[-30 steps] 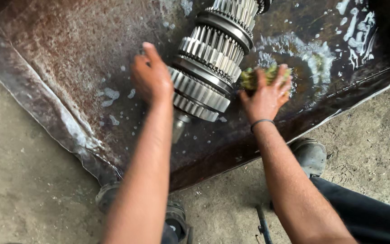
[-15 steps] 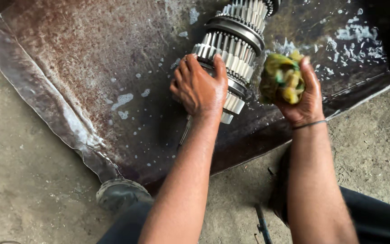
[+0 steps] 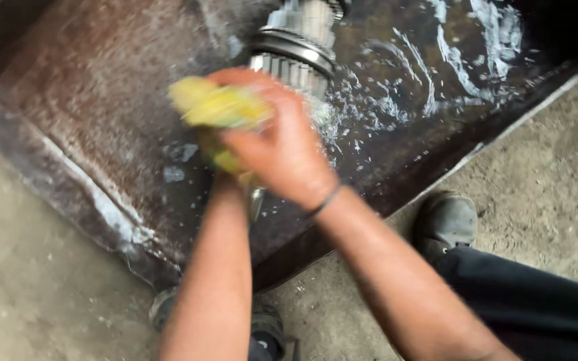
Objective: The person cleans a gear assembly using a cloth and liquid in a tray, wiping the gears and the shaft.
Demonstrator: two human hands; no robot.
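The fingers of the right hand (image 3: 282,157) curl closed around a wet yellow-green sponge (image 3: 217,110), pressing it on the near end of the gear shaft (image 3: 296,50). The shaft lies beyond the fingers, its long axis running away up and to the right across the rusty metal tray (image 3: 95,100), with soapy water (image 3: 396,100) on its right. The right forearm crosses in front of the left hand, which is hidden beneath it, so its fingers cannot be judged; only the left forearm (image 3: 212,287) shows.

Soft, even daylight without hard shadows; the right hand (image 3: 282,150) and yellow-green sponge (image 3: 219,110) smear with motion blur.
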